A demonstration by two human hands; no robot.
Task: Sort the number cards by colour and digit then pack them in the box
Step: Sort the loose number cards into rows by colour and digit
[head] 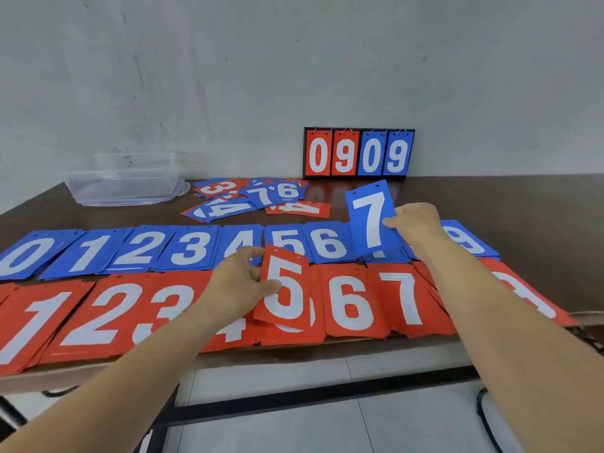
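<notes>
Brown table point(490, 204) carries the blue row point(192, 246) behind the red row point(349, 305), with the clear box point(124, 181) and the loose pile point(255, 197) farther back. The cards look thin, light and probably slippery, so an edge pinch suits them. Above the rows, the left hand point(242, 286) pinches the red 5 card point(287, 289) by its side edge, and the right hand point(415, 223) pinches the blue 7 card point(371, 220) the same way.

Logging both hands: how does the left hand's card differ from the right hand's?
The left hand pinches a red 5 card; the right hand pinches a blue 7 card. The red 5 card is held over the near red row, the blue 7 card over the far blue row. Both have white digits and two punched holes on top.
</notes>
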